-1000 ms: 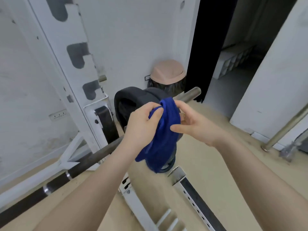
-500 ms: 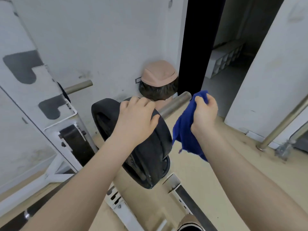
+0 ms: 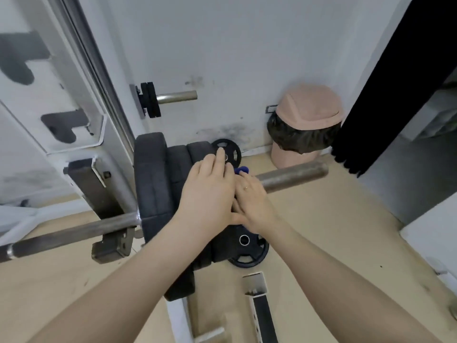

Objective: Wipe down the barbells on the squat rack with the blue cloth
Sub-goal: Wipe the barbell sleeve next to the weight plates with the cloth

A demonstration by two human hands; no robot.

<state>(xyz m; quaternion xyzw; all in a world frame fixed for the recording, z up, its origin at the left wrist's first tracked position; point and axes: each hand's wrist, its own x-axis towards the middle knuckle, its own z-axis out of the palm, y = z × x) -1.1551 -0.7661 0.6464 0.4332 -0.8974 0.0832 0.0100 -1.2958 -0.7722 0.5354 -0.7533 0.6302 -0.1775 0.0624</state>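
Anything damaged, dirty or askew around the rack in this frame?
Dark smudges stain the white wall low down, behind the weight plates. The bare barbell sleeve looks dull and tarnished. The blue cloth is almost hidden under the right hand. Nothing looks spilled or broken.

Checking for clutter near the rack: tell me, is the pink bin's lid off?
No, the pink bin by the wall wears its domed lid.
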